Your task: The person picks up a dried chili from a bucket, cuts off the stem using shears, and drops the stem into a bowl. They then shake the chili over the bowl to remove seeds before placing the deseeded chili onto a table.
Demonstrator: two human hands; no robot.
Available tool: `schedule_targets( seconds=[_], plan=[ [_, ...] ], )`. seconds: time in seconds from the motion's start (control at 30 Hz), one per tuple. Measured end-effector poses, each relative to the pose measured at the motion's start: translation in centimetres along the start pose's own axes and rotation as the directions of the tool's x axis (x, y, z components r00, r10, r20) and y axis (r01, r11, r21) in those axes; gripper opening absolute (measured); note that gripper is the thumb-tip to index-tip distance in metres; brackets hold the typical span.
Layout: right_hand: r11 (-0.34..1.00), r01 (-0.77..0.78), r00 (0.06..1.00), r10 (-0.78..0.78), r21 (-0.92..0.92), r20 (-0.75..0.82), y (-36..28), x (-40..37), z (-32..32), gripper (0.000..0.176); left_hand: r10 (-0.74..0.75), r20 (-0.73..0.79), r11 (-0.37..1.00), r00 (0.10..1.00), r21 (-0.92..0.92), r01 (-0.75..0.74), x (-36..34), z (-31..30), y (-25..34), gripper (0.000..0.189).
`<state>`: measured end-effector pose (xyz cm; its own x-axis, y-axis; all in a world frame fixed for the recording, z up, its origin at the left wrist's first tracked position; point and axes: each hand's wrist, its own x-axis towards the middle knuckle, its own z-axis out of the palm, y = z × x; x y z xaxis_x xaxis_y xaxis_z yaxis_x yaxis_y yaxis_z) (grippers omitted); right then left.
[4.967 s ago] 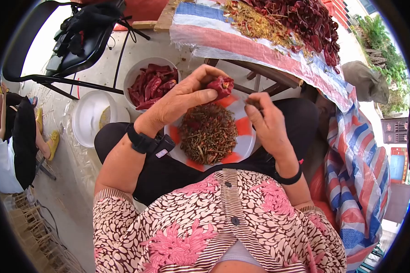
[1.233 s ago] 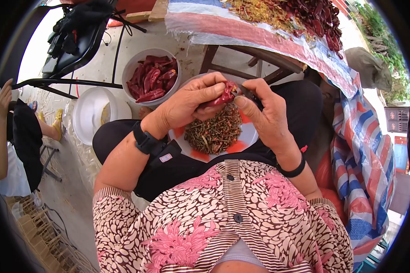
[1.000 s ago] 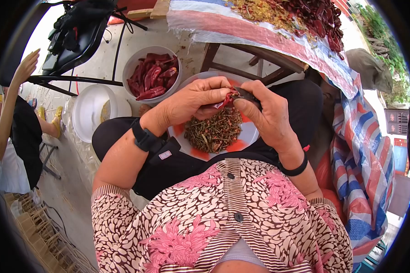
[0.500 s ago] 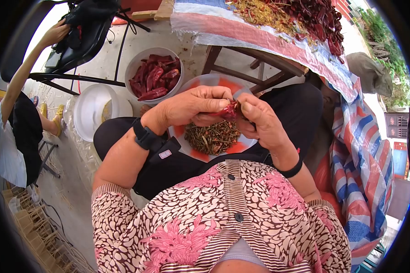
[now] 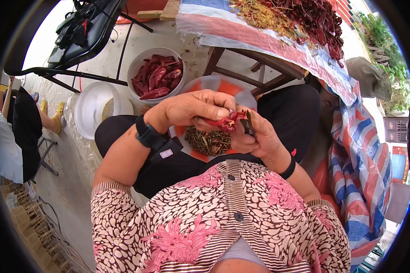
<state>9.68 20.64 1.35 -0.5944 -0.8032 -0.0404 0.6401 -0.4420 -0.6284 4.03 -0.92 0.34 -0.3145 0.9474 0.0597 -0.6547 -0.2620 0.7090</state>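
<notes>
My left hand (image 5: 191,109) pinches a dried red chili (image 5: 225,122) over a red-and-white plate (image 5: 223,86) that rests on my lap. My right hand (image 5: 259,141) is pressed against the chili's other end and grips a small dark tool (image 5: 248,126); I cannot tell what kind it is. A pile of dry stems and seeds (image 5: 209,142) lies on the plate under both hands. A white bowl (image 5: 136,68) holding several whole red chilies stands on the ground just beyond my left hand.
A white basin (image 5: 89,113) sits left of the bowl. Ahead is a table under a striped tarp (image 5: 269,38) heaped with dried chilies (image 5: 314,18). A black folding chair (image 5: 77,41) stands at the upper left, another person (image 5: 13,132) at the far left.
Both hands have drawn closer to my body and lower over the plate, with the chili still between them. The person at the left has lowered the raised arm.
</notes>
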Motion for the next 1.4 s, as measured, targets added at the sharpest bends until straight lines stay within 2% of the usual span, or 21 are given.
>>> schedule_targets(
  seconds=[0.1, 0.17, 0.23, 0.33, 0.4, 0.47, 0.53, 0.57, 0.63, 0.7, 0.77, 0.83, 0.87, 0.97, 1.07, 1.1, 1.13, 1.17, 1.23, 1.33, 1.4],
  plan=[
    [0.992, 0.082, 0.989, -0.092, 0.093, 0.117, 0.0, -0.2, -0.4, 0.037, -0.043, 0.033, 0.994, 0.999, 0.105, 0.04, -0.4, -0.7, -0.2, 0.022],
    [0.975, 0.205, 0.965, -0.215, 0.081, 0.152, -1.3, -0.3, -0.5, 0.033, -0.053, -0.103, 0.971, 0.993, 0.226, 0.075, -1.3, -0.8, 0.8, 0.021],
    [0.968, 0.113, 0.966, -0.16, -0.223, -0.205, -2.5, -1.2, -0.1, 0.029, -0.028, -0.243, 0.935, 0.97, 0.336, 0.111, -2.3, -0.7, 1.8, 0.02],
    [0.879, -0.177, 0.956, 0.048, -0.442, -0.288, -2.7, -1.6, -1.3, 0.028, 0.061, -0.448, 0.814, 0.892, 0.54, 0.215, -3.1, -0.7, 2.9, 0.016],
    [0.605, -0.307, 0.918, -0.017, -0.735, -0.397, -0.9, -1.4, -2.9, 0.03, 0.175, -0.547, 0.772, 0.819, 0.592, 0.23, -3.3, -2.7, 2.7, 0.016],
    [0.317, -0.434, 0.878, -0.062, -0.844, -0.475, 0.4, -1.2, -3.5, 0.034, 0.317, -0.652, 0.735, 0.688, 0.628, 0.257, -3.5, -4.8, 2.5, 0.018],
    [0.083, -0.539, 0.835, -0.08, -0.838, -0.545, 0.9, -1.2, -3.5, 0.041, 0.478, -0.652, 0.441, 0.589, 0.758, 0.481, -4.5, -7.6, 1.9, 0.018],
    [-0.044, -0.583, 0.809, -0.115, -0.811, -0.576, 0.7, -1.2, -3.6, 0.044, 0.568, -0.607, 0.264, 0.556, 0.774, 0.575, -4.7, -9.2, 1.8, 0.018],
    [-0.085, -0.475, 0.875, -0.149, -0.876, -0.46, 0.5, -1.8, -3.4, 0.044, 0.66, -0.569, 0.0, 0.49, 0.652, 0.758, -5.3, -11.1, 0.9, 0.027],
    [-0.055, -0.517, 0.856, -0.072, -0.854, -0.513, -1.1, -1.7, -2.4, 0.046, 0.635, -0.631, -0.061, 0.445, 0.534, 0.843, -5.3, -12.1, 0.7, 0.03],
    [-0.043, -0.458, 0.876, -0.191, -0.888, -0.442, -1.5, -2.3, -3.2, 0.045, 0.614, -0.69, -0.046, 0.383, 0.453, 0.89, -4.9, -12.0, 0.9, 0.033],
    [-0.016, -0.492, 0.825, -0.326, -0.87, -0.461, -3.6, -2.5, -2.8, 0.037, 0.625, -0.692, -0.061, 0.362, 0.419, 0.906, -4.8, -13.4, 0.6, 0.039],
    [-0.005, -0.484, 0.799, -0.409, -0.875, -0.44, -4.8, -2.9, -3.2, 0.036, 0.682, -0.623, -0.156, 0.384, 0.389, 0.908, -5.2, -14.9, -0.2, 0.048],
    [0.063, -0.484, 0.654, -0.637, -0.873, -0.409, -9.2, -4.2, -5.8, 0.032, 0.644, -0.655, -0.271, 0.396, 0.288, 0.918, -4.2, -13.4, -0.3, 0.059],
    [-0.043, -0.589, 0.482, -0.82, -0.807, -0.308, -15.2, -5.4, -10.6, 0.035, 0.523, -0.707, -0.262, 0.476, 0.398, 0.879, -3.4, -12.8, -0.4, 0.045],
    [-0.076, -0.686, 0.442, -0.834, -0.724, -0.331, -17.4, -5.2, -11.1, 0.031, 0.468, -0.729, -0.264, 0.499, 0.423, 0.867, -3.0, -12.8, -0.5, 0.042],
    [-0.117, -0.734, 0.41, -0.861, -0.669, -0.299, -19.2, -5.1, -12.8, 0.028, 0.501, -0.702, -0.213, 0.505, 0.466, 0.859, -2.3, -12.1, -0.5, 0.026],
    [-0.096, -0.783, 0.374, -0.862, -0.615, -0.342, -20.6, -4.5, -12.5, 0.027, 0.478, -0.715, -0.183, 0.51, 0.487, 0.854, -1.6, -11.3, -0.2, 0.026],
    [-0.227, -0.793, 0.408, -0.887, -0.565, -0.217, -22.8, -3.6, -15.5, 0.031, 0.435, -0.737, -0.119, 0.518, 0.523, 0.844, -0.4, -10.0, 0.6, 0.026],
    [-0.291, -0.818, 0.449, -0.862, -0.496, -0.234, -24.8, -1.9, -18.3, 0.032, 0.471, -0.638, -0.049, 0.609, 0.67, 0.74, 0.2, -10.1, 0.4, 0.026],
    [-0.311, -0.839, 0.458, -0.846, -0.447, -0.273, -25.5, -1.1, -20.4, 0.034, 0.593, -0.397, -0.175, 0.701, 0.786, 0.593, 0.7, -10.5, -0.3, 0.025]
  ],
)
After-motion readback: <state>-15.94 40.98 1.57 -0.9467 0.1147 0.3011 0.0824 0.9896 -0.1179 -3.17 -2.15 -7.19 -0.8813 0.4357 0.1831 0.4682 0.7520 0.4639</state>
